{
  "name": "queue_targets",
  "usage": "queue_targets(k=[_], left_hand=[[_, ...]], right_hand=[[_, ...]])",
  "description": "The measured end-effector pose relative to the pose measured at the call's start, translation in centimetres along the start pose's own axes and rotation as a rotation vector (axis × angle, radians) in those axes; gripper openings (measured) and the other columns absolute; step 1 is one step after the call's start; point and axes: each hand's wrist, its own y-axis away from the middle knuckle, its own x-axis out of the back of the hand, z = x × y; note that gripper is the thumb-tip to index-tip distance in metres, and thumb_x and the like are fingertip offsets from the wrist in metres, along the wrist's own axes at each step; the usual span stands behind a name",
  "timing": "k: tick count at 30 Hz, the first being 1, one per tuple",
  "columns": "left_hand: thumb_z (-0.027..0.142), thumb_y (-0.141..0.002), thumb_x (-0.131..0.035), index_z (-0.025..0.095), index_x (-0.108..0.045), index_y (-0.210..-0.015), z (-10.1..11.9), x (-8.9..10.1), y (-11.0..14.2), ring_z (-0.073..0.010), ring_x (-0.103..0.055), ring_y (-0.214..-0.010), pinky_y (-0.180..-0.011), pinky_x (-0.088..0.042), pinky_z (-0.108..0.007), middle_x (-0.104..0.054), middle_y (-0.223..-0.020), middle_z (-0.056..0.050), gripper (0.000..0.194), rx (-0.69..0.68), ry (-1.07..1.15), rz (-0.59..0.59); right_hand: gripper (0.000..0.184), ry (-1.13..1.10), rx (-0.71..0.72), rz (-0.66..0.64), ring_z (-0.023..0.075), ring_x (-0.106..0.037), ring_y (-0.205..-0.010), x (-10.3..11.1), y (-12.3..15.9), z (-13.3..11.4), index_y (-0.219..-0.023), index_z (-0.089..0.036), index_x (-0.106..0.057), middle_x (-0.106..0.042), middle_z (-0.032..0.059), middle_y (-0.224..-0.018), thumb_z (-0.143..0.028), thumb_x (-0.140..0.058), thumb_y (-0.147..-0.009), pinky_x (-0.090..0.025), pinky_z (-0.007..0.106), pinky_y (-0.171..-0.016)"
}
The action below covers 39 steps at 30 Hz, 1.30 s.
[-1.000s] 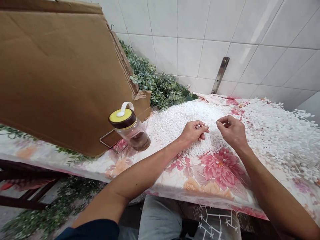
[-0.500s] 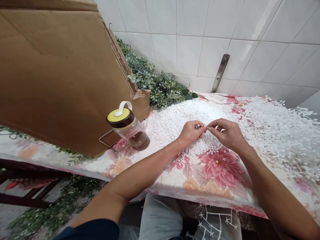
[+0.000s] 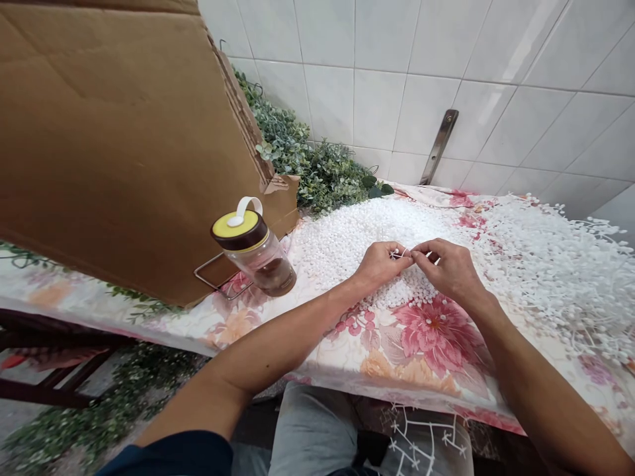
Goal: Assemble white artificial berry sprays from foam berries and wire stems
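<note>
The left hand [image 3: 381, 266] and right hand [image 3: 446, 270] are closing at the fingertips on a thin white wire-like stem [image 3: 403, 253], which is held above a heap of white foam beads [image 3: 342, 248] lying on the floral-clothed worktop [image 3: 436, 337]. Fine pinching is in hand; the next move calls for a steady grip.

One head-worn camera looks forward and down from just behind the left hand [image 3: 381, 264] and right hand [image 3: 446, 268], toward the tiled wall [image 3: 377, 109] beyond them.
</note>
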Motion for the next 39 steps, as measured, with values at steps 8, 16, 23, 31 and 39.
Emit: queue_targets(k=[8, 16, 23, 31, 39], left_hand=[[0.036, -0.082, -0.068, 0.014, -0.073, -0.088, -0.4, 0.0, -0.1, -0.0096, -0.049, -0.053, -0.054, -0.036, -0.023, -0.059, -0.06, 0.002, 0.024, -0.033, 0.001, -0.026], [0.034, -0.081, -0.066, 0.015, -0.07, -0.08, -0.4, 0.0, -0.1, -0.0104, -0.05, -0.058, -0.058, -0.036, -0.024, -0.06, -0.063, 0.002, 0.019, -0.043, -0.064, -0.034], [0.032, -0.08, -0.071, 0.015, -0.071, -0.081, 0.9, -0.1, 0.6, -0.0087, -0.046, -0.051, -0.053, -0.033, -0.023, -0.055, -0.056, 0.004, 0.018, 0.01, -0.011, -0.04], [0.048, -0.083, -0.074, 0.014, -0.069, -0.082, 0.8, 0.8, -0.5, -0.0061, -0.05, -0.052, -0.046, -0.033, -0.022, -0.062, -0.077, -0.002, 0.035, 0.131, 0.413, 0.032], [0.043, -0.078, -0.081, 0.015, -0.078, -0.095, 0.6, 0.6, -0.5, -0.014, -0.064, -0.089, -0.072, -0.049, -0.024, -0.072, -0.112, -0.01, 0.033, 0.024, 0.543, -0.04]], right_hand=[[0.01, 0.027, -0.066, -0.118, 0.0162, -0.065, -0.063, 0.9, 0.0, 0.0, -0.086, -0.021, -0.074, -0.074, -0.0001, -0.075, -0.026, -0.065, -0.086, -0.044, 0.028, -0.065], [0.008, 0.098, -0.035, -0.094, 0.0174, -0.064, -0.065, -0.4, 0.1, 0.3, -0.085, -0.021, -0.07, -0.073, 0.0013, -0.077, -0.025, -0.063, -0.085, -0.043, 0.03, -0.068], [0.006, 0.221, -0.108, 0.221, 0.0209, -0.062, -0.067, 0.1, -0.3, 1.1, -0.084, -0.02, -0.063, -0.071, 0.0069, -0.08, -0.022, -0.057, -0.084, -0.045, 0.034, -0.071], [0.01, -0.05, -0.153, 0.138, 0.0183, -0.064, -0.062, 1.4, -0.1, 0.2, -0.085, -0.022, -0.071, -0.073, 0.0022, -0.073, -0.027, -0.063, -0.081, -0.048, 0.03, -0.062], [0.033, -0.292, -0.203, -0.204, 0.0189, -0.068, -0.063, -0.3, 0.4, -0.6, -0.106, -0.021, -0.078, -0.076, 0.0061, -0.084, -0.048, -0.064, -0.092, -0.05, 0.028, -0.05]])
